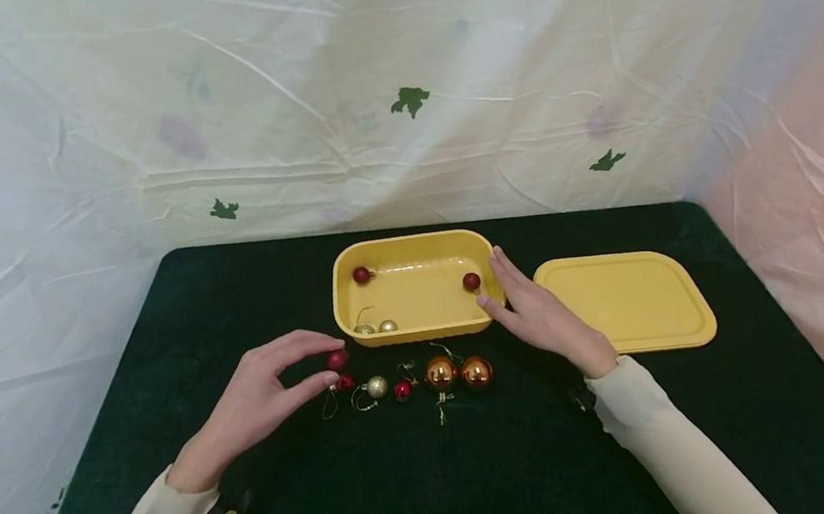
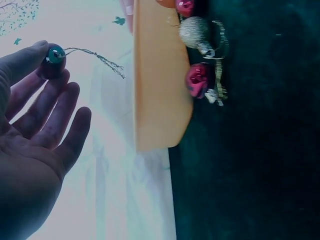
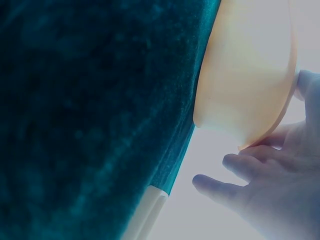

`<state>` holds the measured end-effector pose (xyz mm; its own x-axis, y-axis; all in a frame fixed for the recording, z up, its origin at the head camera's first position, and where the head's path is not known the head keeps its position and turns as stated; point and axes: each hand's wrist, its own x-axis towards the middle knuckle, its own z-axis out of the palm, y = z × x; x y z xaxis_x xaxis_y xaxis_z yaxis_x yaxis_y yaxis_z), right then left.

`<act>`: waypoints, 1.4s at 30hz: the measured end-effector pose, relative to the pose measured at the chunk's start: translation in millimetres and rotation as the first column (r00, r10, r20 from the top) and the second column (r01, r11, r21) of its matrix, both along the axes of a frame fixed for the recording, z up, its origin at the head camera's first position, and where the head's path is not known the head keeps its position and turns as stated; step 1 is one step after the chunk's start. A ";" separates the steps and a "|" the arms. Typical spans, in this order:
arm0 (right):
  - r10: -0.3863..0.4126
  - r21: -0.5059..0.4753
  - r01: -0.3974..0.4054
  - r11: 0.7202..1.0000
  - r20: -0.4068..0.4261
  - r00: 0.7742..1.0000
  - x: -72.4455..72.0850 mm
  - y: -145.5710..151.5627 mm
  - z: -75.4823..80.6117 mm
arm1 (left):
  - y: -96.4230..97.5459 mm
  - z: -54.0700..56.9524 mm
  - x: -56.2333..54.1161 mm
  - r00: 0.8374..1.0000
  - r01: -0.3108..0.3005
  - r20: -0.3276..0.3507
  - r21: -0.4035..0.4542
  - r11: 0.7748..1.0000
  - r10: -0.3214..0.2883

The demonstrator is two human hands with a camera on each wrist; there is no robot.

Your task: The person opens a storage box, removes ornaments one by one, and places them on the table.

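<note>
My left hand (image 1: 267, 385) pinches a small dark red Christmas ball (image 1: 336, 359) between thumb and fingertips, close to the front left corner of the yellow container (image 1: 420, 334). A gold string loop hangs off the ball in the left wrist view. With fairly straight fingers, my right hand (image 1: 542, 314) rests at the container's right end, thumb over the rim. Inside the container lie a red ball (image 1: 361, 275) on the left, another red ball (image 1: 471, 282) near the right thumb, and two pale gold balls, one of them glittery (image 1: 387, 326), at the front left.
Before the container, a row of ornaments lies on the dark green cloth (image 1: 421, 490): a shiny red one (image 1: 345, 381), a silvery glitter ball (image 1: 376, 387), a small red one (image 1: 402, 389) and two copper balls (image 1: 477, 372). A yellow lid (image 1: 628, 301) lies to the right.
</note>
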<state>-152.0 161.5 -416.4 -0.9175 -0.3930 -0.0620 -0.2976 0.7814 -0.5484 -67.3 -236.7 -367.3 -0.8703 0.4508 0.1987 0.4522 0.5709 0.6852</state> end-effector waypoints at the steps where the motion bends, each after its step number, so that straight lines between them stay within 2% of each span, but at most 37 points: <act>1: 0.000 0.000 0.000 1.000 0.000 1.000 0.1 -0.1 0.3 | -1.1 -1.7 1.1 1.000 -0.001 -0.002 -0.001 1.000 0.001; 6: -0.002 -0.002 0.002 1.000 0.000 1.000 -0.4 -0.1 0.5 | -5.4 -8.9 5.0 1.000 -0.006 -0.012 -0.004 1.000 0.006; 15: 0.003 0.003 -0.003 1.000 -0.006 1.000 -0.8 0.2 -0.6 | -5.0 -23.0 10.2 1.000 -0.014 0.018 -0.041 0.999 0.015; 27: 0.008 0.003 -0.008 1.000 -0.011 1.000 -0.7 -0.3 0.8 | -3.0 -40.2 14.7 0.997 0.048 0.066 -0.066 0.997 -0.044; 34: 0.002 -0.002 -0.002 1.000 0.003 1.000 -0.3 -0.4 0.6 | -3.0 -50.0 16.1 0.994 0.092 0.072 -0.098 0.991 -0.086; 42: 0.000 -0.001 0.000 1.000 0.007 1.000 -0.6 -0.2 -1.5 | -2.1 -58.5 16.2 0.992 0.087 0.102 -0.121 0.989 -0.075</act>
<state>-152.5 161.3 -417.9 -0.9168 -0.3934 -0.0683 -0.2940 0.7809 -0.5512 -51.1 -238.8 -425.8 -0.8423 0.5363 0.0534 0.4355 0.6189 0.6537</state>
